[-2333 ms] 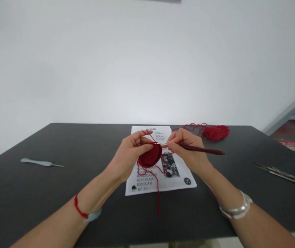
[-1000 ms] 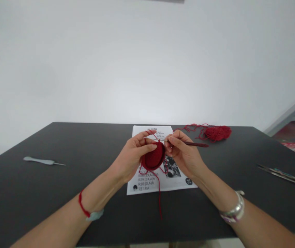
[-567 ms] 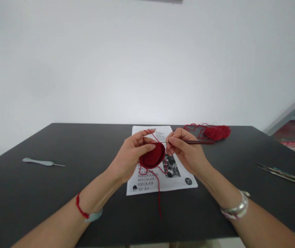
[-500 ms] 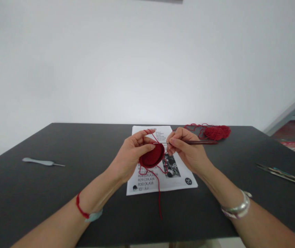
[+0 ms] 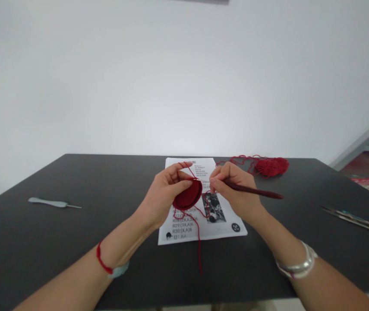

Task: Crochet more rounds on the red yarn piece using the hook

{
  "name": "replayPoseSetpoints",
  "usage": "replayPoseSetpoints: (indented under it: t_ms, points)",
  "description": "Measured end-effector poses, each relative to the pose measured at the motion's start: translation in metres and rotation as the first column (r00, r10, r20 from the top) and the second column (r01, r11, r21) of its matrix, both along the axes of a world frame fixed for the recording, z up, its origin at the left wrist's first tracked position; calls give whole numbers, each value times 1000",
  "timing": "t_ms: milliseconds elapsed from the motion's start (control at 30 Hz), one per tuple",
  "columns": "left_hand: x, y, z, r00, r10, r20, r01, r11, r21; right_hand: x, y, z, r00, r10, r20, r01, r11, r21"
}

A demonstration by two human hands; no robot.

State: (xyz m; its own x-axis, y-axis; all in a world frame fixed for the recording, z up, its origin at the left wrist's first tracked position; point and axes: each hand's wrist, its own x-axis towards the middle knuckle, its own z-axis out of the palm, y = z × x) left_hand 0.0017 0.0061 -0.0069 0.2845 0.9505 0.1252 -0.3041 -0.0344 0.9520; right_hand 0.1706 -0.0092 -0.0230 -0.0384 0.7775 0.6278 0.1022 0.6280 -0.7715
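Above the printed sheet, the left hand pinches the red crocheted piece, while the right hand grips the hook. Right of the sheet lies red yarn.

On the bench before me, paper sheets lie centrally; above them are the crochet piece in my left grip and the hook in my right grip. Behind, rightward, sits the yarn pile. Handled tool, far left.
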Motion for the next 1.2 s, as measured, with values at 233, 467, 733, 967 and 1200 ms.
replayPoseSetpoints:
  t_ms: [233, 467, 733, 967, 1200]
  points:
    - [2, 0, 1, 997, 70, -34, -70, 997, 14, -6, -4, -4, 941, -220, 257, 117, 924, 364]
    - [5, -1, 1, 996, 82, 22, -81, 996, -43, -12, -3, -8, 873, -300, 384, 12, 801, 599]
    - [7, -4, -1, 997, 24, 69, -17, 994, -108, -12, 3, -14, 842, -332, 425, -11, 778, 629]
    - [8, -4, 1, 989, -71, 131, 108, 950, -294, -5, 11, -18, 832, -336, 442, -55, 742, 668]
    - [12, -7, 0, 989, 65, 134, -41, 984, -171, -23, 3, -23, 776, -505, 378, 178, 750, 637]
